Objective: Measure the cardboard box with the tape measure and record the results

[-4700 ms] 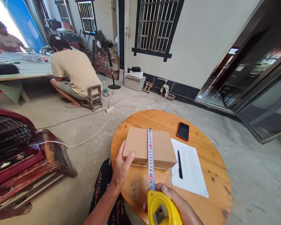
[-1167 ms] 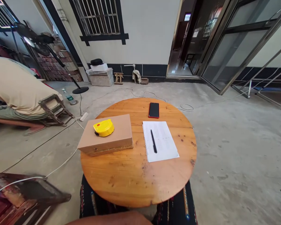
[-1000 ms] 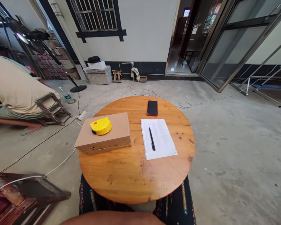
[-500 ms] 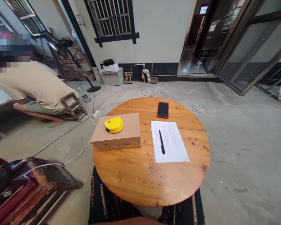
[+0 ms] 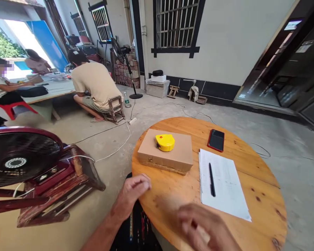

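Note:
My left hand (image 5: 133,193) is at the table's near left edge, just in front of the cardboard box (image 5: 164,161). Its fingers are curled in with the thumb alongside, and nothing shows in them. Over the near part of the table is my right hand (image 5: 205,226), smeared by motion; its thumb stands apart from bent fingers, with no object visible between them. On top of the box rests a yellow tape measure (image 5: 165,142). A black pen (image 5: 211,179) lies on sheets of paper (image 5: 229,188), closest to my right hand. Behind the paper lies a red-edged phone (image 5: 216,140).
The round wooden table (image 5: 264,205) stands before my knees. To the left, a dark red fan (image 5: 15,160) leans on a wooden chair (image 5: 86,170). Cables (image 5: 117,150) cross the concrete floor. A person (image 5: 96,82) sits on a small chair, with other people farther left.
Both of my hands have come into view above the near side of the table. The view has swung left, showing more of the fan and the people. The objects on the table keep their places.

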Action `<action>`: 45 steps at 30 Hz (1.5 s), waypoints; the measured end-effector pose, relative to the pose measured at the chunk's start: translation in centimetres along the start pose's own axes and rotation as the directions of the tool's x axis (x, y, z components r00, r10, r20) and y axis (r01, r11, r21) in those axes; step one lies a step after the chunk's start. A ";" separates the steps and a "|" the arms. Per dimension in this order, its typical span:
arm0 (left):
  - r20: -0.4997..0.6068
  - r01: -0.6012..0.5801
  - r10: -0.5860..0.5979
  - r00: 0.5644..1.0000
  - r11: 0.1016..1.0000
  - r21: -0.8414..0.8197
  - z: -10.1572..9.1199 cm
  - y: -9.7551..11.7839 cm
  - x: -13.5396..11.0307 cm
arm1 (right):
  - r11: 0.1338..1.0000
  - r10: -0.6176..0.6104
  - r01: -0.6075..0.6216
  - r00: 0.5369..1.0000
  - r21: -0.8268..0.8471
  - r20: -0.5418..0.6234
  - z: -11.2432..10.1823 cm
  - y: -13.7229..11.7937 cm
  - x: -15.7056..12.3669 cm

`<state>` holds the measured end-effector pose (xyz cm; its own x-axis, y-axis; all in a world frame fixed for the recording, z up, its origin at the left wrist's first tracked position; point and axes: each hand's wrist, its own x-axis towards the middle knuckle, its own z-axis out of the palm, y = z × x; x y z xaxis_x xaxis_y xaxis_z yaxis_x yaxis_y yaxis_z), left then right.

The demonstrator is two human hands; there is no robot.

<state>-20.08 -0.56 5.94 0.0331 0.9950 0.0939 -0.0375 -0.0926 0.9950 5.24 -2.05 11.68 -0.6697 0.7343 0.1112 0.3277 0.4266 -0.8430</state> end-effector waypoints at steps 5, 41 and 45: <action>-0.466 0.023 -0.015 0.885 1.000 0.011 -1.8 -3.0 2.8 | 0.954 -0.069 -0.059 0.911 -0.295 -0.406 -3.2 2.5 8.5; -0.361 -0.016 0.205 0.910 0.886 0.464 3.4 -5.2 -2.6 | 0.568 0.180 -0.212 0.975 -0.795 -0.131 -9.9 13.5 -2.0; -0.018 -0.231 0.284 0.959 0.813 0.534 8.1 -4.9 -3.7 | 0.499 0.081 0.005 0.995 -0.867 0.053 -9.8 14.4 -1.8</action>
<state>-11.95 -4.08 0.95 0.0034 0.9282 0.3721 0.4950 -0.3249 0.8059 17.71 7.91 4.54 -0.6751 0.7376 0.0145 0.7375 0.6744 0.0365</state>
